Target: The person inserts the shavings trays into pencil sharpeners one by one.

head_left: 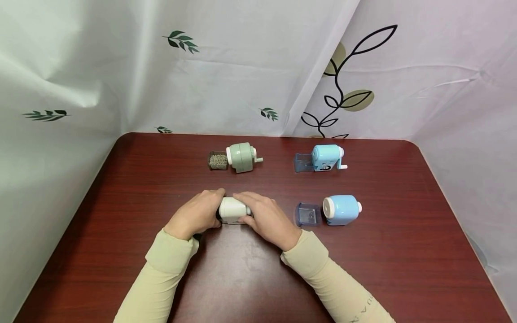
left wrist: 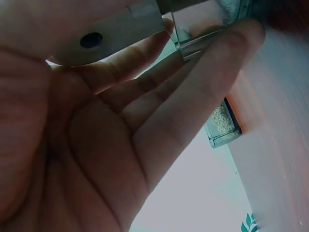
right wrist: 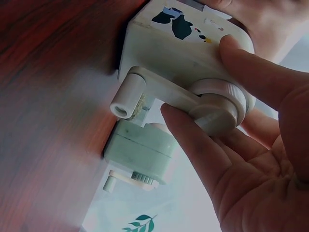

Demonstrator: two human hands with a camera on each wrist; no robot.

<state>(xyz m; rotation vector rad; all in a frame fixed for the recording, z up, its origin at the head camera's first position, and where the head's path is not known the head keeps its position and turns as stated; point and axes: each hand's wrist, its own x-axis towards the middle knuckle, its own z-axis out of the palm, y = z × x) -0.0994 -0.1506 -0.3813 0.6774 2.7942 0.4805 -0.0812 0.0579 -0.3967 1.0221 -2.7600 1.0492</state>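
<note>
Between both hands sits a white crank pencil sharpener [head_left: 234, 209], near the middle of the table. My left hand [head_left: 198, 213] grips its left end, with fingers at a clear drawer [left wrist: 200, 46] that juts out from the face with the round pencil hole [left wrist: 91, 40]. Fingers hide much of this drawer. On the crank side, my right hand [head_left: 268, 217] holds the sharpener body, thumb on the printed side. In the right wrist view, the crank handle [right wrist: 128, 96] points toward the tabletop and the right fingers lie beside its hub.
Behind is a green sharpener [head_left: 242, 157] beside its drawer of shavings [head_left: 218, 160]. To the right are a turquoise sharpener [head_left: 326, 152] with a clear drawer [head_left: 304, 163] and a blue sharpener [head_left: 342, 210] with its drawer [head_left: 308, 214] apart. Patterned white curtains [head_left: 226, 89] border the table.
</note>
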